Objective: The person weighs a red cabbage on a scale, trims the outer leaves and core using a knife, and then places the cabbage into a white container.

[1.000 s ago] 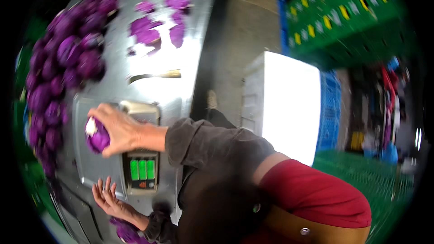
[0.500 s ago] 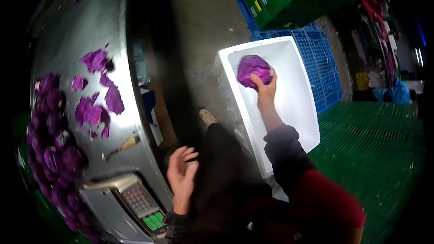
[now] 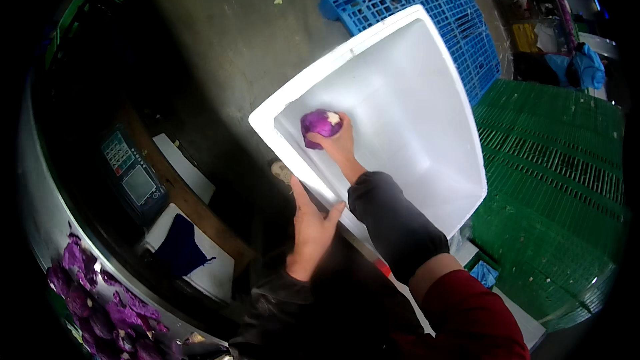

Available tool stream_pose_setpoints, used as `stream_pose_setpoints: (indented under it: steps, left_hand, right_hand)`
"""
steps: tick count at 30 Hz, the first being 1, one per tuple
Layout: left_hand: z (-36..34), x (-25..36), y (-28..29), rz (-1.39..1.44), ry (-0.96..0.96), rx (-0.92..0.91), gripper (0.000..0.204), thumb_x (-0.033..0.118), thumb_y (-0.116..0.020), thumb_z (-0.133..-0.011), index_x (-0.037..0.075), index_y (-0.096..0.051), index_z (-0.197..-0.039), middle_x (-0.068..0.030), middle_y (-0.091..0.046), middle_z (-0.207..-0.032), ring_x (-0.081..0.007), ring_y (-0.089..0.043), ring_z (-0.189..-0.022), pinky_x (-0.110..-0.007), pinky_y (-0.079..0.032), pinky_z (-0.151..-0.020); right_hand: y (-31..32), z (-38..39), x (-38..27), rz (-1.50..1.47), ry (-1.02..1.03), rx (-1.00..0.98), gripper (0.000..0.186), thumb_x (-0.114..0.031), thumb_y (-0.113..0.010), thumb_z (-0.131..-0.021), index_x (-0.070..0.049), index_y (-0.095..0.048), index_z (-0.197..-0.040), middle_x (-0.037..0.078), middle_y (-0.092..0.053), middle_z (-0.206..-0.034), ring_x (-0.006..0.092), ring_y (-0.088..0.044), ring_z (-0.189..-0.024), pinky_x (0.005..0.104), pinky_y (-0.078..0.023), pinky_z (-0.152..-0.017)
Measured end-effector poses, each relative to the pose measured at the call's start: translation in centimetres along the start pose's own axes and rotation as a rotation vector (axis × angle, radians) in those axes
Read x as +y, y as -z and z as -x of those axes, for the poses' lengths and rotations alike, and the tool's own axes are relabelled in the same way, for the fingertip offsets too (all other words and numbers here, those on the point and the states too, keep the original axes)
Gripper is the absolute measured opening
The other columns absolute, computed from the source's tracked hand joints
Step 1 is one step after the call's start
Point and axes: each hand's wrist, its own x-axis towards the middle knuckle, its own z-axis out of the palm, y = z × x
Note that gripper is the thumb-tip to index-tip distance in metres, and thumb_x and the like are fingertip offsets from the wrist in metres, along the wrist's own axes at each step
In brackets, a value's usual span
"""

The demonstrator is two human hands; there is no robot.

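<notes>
Head view, centre: one red cabbage (image 3: 317, 128), gripped in right hand (image 3: 341, 145), best set softly inside white foam box (image 3: 265, 119); left hand (image 3: 312, 235) wide-spread, beside box's left rim.

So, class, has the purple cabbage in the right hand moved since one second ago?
Yes: the purple cabbage has moved rightward, from above the scale, left of the white box, to inside it.
</notes>
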Motion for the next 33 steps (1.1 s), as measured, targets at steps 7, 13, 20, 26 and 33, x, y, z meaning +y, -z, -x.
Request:
stream_pose_setpoints:
  steps: [7, 13, 20, 26, 33]
  left_hand:
    - [-0.1, -1.5, -0.4, -0.170, -0.076, 0.030, 0.106, -0.005, -0.072, -0.086, 0.006, 0.004, -0.159, -0.0329, -0.054, -0.133, -0.0416, -0.063, -0.116, -0.043, -0.054, -0.094]
    - [0.2, -1.3, 0.2, -0.121, -0.053, 0.058, 0.104, 0.001, -0.075, -0.085, 0.006, -0.004, -0.160, -0.0307, -0.045, -0.144, -0.0454, -0.058, -0.122, -0.046, -0.052, -0.098]
    - [0.3, -1.1, 0.2, -0.109, -0.090, 0.063, 0.100, 0.001, -0.076, -0.083, 0.001, -0.009, -0.157, -0.0301, -0.042, -0.145, -0.0475, -0.055, -0.124, -0.046, -0.051, -0.097]
    - [-0.4, -1.2, 0.7, -0.046, -0.016, 0.053, 0.098, 0.001, -0.078, -0.082, 0.007, -0.015, -0.158, -0.0265, -0.043, -0.145, -0.0458, -0.059, -0.118, -0.046, -0.053, -0.094]
    - [-0.6, -1.3, 0.7, -0.078, -0.050, 0.097, 0.097, 0.008, -0.080, -0.081, 0.008, -0.019, -0.157, -0.0247, -0.043, -0.145, -0.0447, -0.062, -0.113, -0.047, -0.055, -0.091]
  right_hand:
    - [-7.4, -5.2, 2.8, -0.077, 0.077, -0.125, 0.106, -0.031, -0.092, -0.063, 0.001, -0.034, -0.146, 0.024, -0.043, -0.138, 0.0399, -0.048, -0.125, 0.0436, -0.042, -0.108]
    - [-8.6, -7.6, 6.7, 0.067, 0.062, -0.213, 0.106, -0.038, -0.094, -0.062, 0.006, -0.040, -0.143, 0.025, -0.050, -0.136, 0.0385, -0.052, -0.124, 0.0421, -0.044, -0.106]
    - [-7.5, -11.8, 7.3, 0.026, -0.241, -0.494, 0.106, -0.036, -0.094, -0.060, 0.005, -0.041, -0.142, 0.022, -0.049, -0.140, 0.0343, -0.054, -0.123, 0.0395, -0.046, -0.104]
    - [-8.0, -6.3, 4.6, 0.011, 0.082, -0.075, 0.107, -0.029, -0.091, -0.065, 0.003, -0.031, -0.148, 0.021, -0.045, -0.139, 0.0314, -0.052, -0.122, 0.0381, -0.046, -0.102]
    - [-7.6, -6.5, 9.7, 0.009, 0.466, -0.244, 0.104, -0.017, -0.083, -0.078, 0.001, -0.017, -0.157, 0.025, -0.034, -0.150, 0.0364, -0.037, -0.139, 0.0416, -0.031, -0.117]
